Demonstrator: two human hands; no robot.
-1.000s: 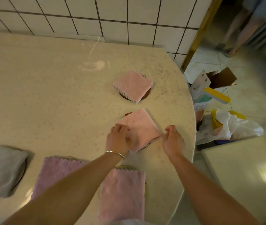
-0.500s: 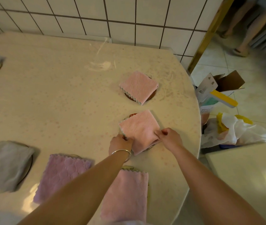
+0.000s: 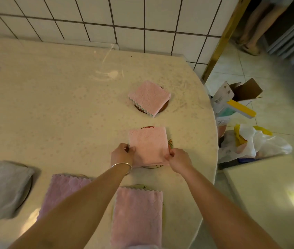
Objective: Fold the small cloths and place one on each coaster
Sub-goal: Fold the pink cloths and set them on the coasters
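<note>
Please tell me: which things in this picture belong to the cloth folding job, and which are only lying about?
Belong to the job:
- folded pink square cloth, pinched by left hand and right hand
- round coaster beneath it
- pink folded cloth on brown coaster
- lilac cloth, grey cloth

Lying about:
- open cardboard box
- white plastic bag

Single head-worn wide-angle view, steeply down and forward over the table (image 3: 52, 105), close.
</note>
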